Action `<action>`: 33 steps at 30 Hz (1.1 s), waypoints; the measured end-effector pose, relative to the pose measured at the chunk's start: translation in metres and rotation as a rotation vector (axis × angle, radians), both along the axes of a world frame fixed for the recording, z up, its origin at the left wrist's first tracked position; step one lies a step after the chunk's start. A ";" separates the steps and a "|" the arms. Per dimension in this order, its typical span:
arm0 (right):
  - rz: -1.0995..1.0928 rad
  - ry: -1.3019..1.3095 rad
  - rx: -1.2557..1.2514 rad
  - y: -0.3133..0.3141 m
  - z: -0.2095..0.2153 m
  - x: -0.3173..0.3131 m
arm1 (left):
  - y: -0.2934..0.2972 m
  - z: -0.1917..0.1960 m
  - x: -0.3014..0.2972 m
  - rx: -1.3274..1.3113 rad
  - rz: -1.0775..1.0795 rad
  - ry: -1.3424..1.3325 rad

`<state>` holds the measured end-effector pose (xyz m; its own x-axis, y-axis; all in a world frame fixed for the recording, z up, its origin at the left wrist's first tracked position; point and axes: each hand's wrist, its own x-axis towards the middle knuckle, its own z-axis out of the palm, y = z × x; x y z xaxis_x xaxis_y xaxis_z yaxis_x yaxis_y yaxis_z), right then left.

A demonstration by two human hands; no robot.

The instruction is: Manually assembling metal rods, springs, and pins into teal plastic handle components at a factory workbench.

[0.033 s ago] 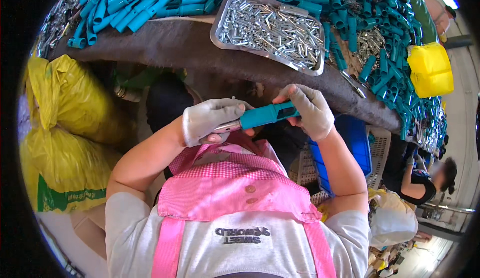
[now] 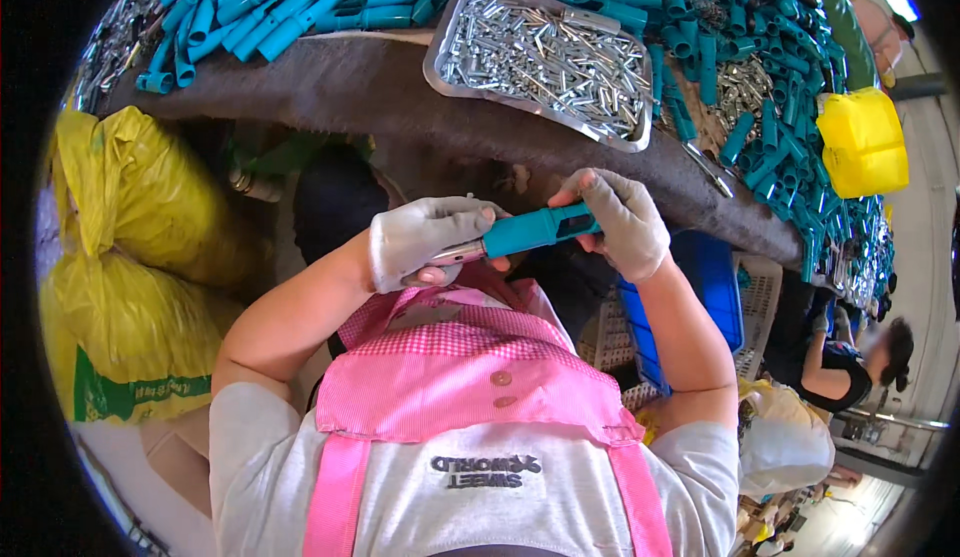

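Note:
My left hand point(image 2: 428, 243), in a whitish glove, is closed around the metal rod end point(image 2: 458, 254) of a teal plastic tube point(image 2: 520, 234). My right hand point(image 2: 625, 225), gloved with bare fingertips showing, grips the tube's other end, where a long slot is cut through its wall. The tube lies nearly level above my lap, its right end slightly higher. My left fingers hide part of the metal rod. Beyond my hands, a metal tray point(image 2: 440, 75) full of small silver pins point(image 2: 545, 57) rests on the table.
Teal tubes point(image 2: 285, 22) lie heaped along the dark table edge point(image 2: 300, 82), with a thin metal rod point(image 2: 708, 169) near the right. A yellow container point(image 2: 862, 144) stands far right. Yellow sacks point(image 2: 130, 287) stand left, a blue bin point(image 2: 705, 297) right. Another person point(image 2: 850, 372) works at the right.

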<state>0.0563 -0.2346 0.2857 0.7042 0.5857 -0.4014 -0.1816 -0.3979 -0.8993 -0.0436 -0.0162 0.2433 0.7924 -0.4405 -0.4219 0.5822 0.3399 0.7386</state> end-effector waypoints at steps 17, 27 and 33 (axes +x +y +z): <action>0.016 -0.024 0.025 0.023 -0.020 -0.023 | -0.007 -0.008 0.002 0.099 -0.001 0.103; 0.118 -0.033 0.014 0.034 -0.013 -0.016 | -0.006 -0.015 -0.004 -0.091 0.051 0.135; 0.132 -1.302 -0.262 0.029 -0.009 0.082 | 0.012 -0.019 -0.004 -0.223 0.308 0.074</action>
<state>0.1386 -0.2052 0.2770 0.6020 0.6881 0.4052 0.7982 -0.5327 -0.2813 -0.0479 -0.0047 0.2247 0.8730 -0.2739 -0.4036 0.4766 0.6548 0.5866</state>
